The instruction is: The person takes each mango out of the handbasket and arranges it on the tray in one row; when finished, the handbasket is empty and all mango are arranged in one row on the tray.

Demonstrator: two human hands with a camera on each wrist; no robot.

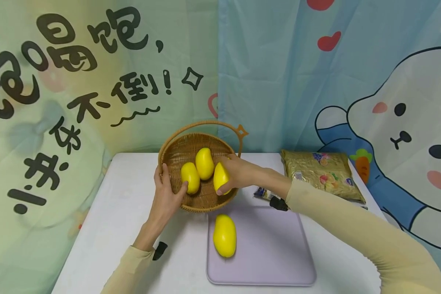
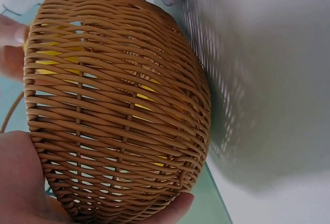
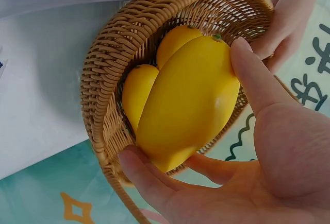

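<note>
A brown wicker basket (image 1: 174, 149) with a hooped handle is tilted toward me. My left hand (image 1: 166, 196) grips its left side, thumb over the rim; the left wrist view shows the woven outside (image 2: 118, 105) between thumb and fingers. With thumb and fingertips my right hand (image 1: 239, 170) holds a yellow mango (image 3: 191, 90) at the basket's right side. Two more mangoes, one left (image 1: 190, 178) and one in the middle (image 1: 204, 163), lie inside. Another mango (image 1: 225, 236) rests on the pale purple tray (image 1: 272, 253) below the basket.
A gold fruit-print packet (image 1: 321, 173) lies at the table's back right. Under the right forearm a dark packet (image 1: 262, 193) partly shows. The white table (image 1: 132, 179) meets printed curtains (image 1: 257, 81) behind it.
</note>
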